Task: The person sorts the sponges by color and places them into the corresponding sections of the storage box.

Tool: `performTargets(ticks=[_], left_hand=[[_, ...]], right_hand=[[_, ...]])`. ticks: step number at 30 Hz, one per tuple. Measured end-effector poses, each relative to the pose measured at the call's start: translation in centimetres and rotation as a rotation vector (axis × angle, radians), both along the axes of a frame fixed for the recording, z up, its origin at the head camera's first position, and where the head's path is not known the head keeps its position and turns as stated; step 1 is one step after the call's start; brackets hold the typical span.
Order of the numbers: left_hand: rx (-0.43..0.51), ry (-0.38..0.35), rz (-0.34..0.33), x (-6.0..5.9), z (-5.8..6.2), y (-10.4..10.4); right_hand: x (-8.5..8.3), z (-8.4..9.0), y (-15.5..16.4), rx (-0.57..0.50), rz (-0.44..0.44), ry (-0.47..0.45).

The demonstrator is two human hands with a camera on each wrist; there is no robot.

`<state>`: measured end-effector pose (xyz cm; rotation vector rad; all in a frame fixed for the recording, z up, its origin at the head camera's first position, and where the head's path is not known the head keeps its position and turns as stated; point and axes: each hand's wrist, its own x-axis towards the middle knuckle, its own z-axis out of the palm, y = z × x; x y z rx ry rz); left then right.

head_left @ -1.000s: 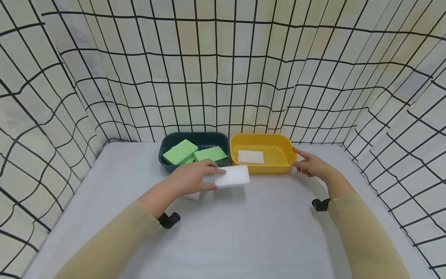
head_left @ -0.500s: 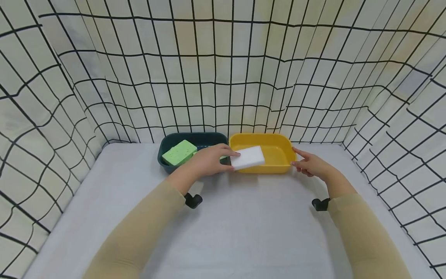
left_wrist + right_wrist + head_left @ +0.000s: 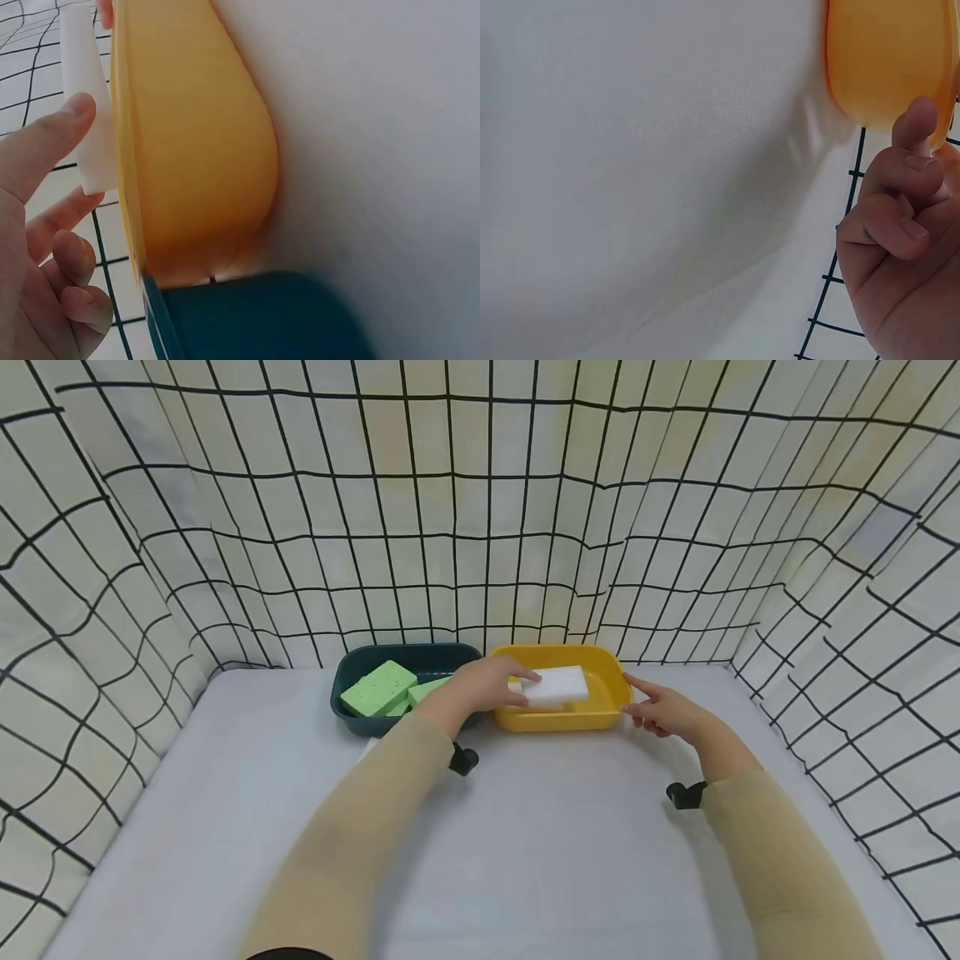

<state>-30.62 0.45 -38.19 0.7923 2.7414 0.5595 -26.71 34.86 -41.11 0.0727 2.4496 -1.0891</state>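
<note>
My left hand [image 3: 483, 683] pinches a white sponge [image 3: 558, 683] between thumb and fingers, over the left part of the yellow tub [image 3: 570, 722]. In the left wrist view, this sponge [image 3: 84, 67] stands just past the tub's rim, the thumb on its near face. Another white sponge in the tub is mostly hidden behind the hand and the held sponge. My right hand [image 3: 670, 712] grips the tub's right end with index finger and thumb, its other fingers curled. In the right wrist view, the thumb lies against the tub's wall [image 3: 892, 60].
Left of the yellow tub stands a dark teal tub [image 3: 345, 714] with several green sponges [image 3: 380, 688]. A bit of a white piece [image 3: 371, 746] shows on the table by my left sleeve. Black netting [image 3: 468, 537] over pale cloth walls encloses the white table [image 3: 570, 843] at back and sides.
My left hand has carried the white sponge rightward and away from me, from in front of the teal tub to over the yellow tub. The right hand keeps its place at the yellow tub.
</note>
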Motion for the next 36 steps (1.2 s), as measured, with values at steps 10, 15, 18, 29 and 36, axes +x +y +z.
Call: performTargets(ticks=[10, 15, 18, 29, 36], left_hand=[[-0.068, -0.04, -0.057, -1.2, -0.8, 3.1], [-0.081, -0.071, -0.055, -1.4, -0.5, 4.0], [-0.067, -0.101, -0.031, -1.5, -0.2, 4.6], [-0.086, -0.16, 0.016, -2.1, -0.2, 6.4], [-0.071, -0.201, 0.024, -2.4, -0.2, 7.3]], right_hand=[[0.0, -0.1, 0.1, -0.004, -0.004, 0.001], [0.0, -0.1, 0.0, -0.008, 0.002, -0.003], [0.0, 0.0, -0.1, -0.008, -0.009, -0.003], [-0.5, -0.2, -0.4, -0.027, -0.012, -0.033], [-0.4, 0.1, 0.0, -0.007, -0.021, -0.037]])
